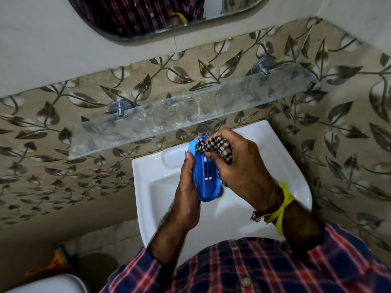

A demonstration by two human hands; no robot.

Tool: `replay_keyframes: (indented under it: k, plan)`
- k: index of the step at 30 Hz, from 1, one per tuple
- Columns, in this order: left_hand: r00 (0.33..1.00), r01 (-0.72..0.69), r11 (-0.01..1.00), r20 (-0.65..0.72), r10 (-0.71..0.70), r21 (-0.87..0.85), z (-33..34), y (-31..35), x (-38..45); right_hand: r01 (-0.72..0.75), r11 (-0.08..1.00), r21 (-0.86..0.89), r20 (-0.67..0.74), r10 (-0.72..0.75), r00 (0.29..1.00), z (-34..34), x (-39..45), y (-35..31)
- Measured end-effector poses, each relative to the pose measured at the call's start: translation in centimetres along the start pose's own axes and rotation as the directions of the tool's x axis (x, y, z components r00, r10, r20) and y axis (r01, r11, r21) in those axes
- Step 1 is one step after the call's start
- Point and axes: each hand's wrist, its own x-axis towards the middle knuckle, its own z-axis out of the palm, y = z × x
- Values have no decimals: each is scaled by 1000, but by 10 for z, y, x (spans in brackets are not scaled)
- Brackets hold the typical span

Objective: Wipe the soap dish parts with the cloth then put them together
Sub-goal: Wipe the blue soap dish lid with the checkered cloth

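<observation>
While the head view is our only one, we list from it. Item: blue slotted soap dish part (206, 176), held over the white sink (281, 157), just below the tap. Item: left hand (187, 182), fingers curled round the part's left edge. Item: right hand (239, 166), closed on the bunched checked cloth (213, 147), whose tip presses the part's far end. No second dish part is visible to us. Judgement: we would work the cloth along the slots and rim, turning the part over, keeping it above the sink.
</observation>
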Motion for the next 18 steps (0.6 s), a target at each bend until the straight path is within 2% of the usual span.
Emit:
replay_keyframes:
  k: [3, 9, 12, 15, 18]
  plan:
    - [1000, -9, 1000, -8, 9, -25, 2, 2, 1, 42, 997, -70, -10, -43, 999, 0, -1, -2]
    - [1000, -19, 999, -16, 18, -50, 4, 3, 5, 75, 997, 18, -45, -74, 996, 3, 9, -5]
    - [999, 2, 995, -52, -7, -102, 1, 7, 9, 194, 981, -22, 38, -193, 980, 5, -2, 1]
    - [999, 7, 996, -52, -12, -93, -2, 7, 8, 226, 970, -83, 131, -215, 968, 6, -17, 2]
    - [999, 12, 999, -31, -13, -40, 4, 1, 6, 196, 976, -96, 19, -195, 981, 3, 1, 4]
